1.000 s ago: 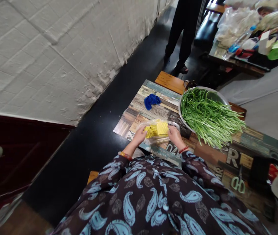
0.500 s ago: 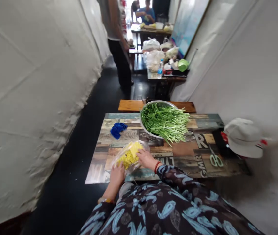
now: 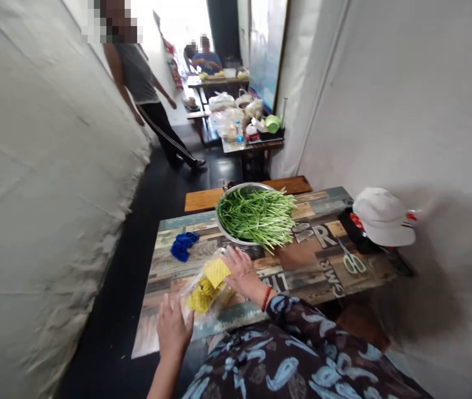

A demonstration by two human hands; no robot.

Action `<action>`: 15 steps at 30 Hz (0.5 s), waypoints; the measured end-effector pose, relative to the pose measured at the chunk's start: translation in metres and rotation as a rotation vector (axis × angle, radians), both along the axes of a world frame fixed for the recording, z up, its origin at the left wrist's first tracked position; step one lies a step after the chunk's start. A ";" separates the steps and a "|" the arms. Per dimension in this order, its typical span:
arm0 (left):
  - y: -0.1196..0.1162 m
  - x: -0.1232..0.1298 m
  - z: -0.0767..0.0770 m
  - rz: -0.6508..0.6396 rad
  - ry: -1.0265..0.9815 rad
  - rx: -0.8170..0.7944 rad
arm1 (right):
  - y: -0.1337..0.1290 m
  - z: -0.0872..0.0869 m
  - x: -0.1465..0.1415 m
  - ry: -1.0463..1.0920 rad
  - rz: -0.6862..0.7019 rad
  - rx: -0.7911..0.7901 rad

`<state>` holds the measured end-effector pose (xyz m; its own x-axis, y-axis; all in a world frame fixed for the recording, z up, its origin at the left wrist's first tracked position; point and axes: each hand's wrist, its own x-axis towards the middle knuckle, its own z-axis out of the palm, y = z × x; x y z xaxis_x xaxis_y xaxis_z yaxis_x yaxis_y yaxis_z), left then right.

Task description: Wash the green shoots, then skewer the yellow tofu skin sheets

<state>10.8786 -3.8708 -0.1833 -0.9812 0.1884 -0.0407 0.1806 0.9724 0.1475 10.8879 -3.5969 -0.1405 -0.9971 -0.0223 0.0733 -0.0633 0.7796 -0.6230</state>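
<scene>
A clear plastic bag with yellow pieces [image 3: 203, 295] inside lies near the table's front left. My right hand [image 3: 242, 271] rests at the bag's right side, fingers spread, beside a flat yellow piece [image 3: 216, 272]. Just left of the bag is my left hand [image 3: 173, 327], fingers apart, holding nothing. Beyond the bag stands a metal bowl [image 3: 224, 231] heaped with long green stalks [image 3: 258, 213]. A crumpled blue cloth [image 3: 183, 245] lies to the left of the bowl.
Green-handled scissors [image 3: 354, 262] lie on the right of the wood-patterned table [image 3: 153, 310], with a pale cap [image 3: 381, 219] near its right edge. Behind are a bench [image 3: 200, 200] and a cluttered second table [image 3: 234, 146]. One person [image 3: 140, 83] stands back left; others sit farther back.
My left hand has come away from the bag to the left. My right hand has opened out at the bag. The view has turned, and the standing person has shifted and now faces differently.
</scene>
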 end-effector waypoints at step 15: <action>-0.010 0.015 -0.023 0.335 -0.244 0.365 | 0.008 -0.038 -0.014 -0.151 0.072 -0.119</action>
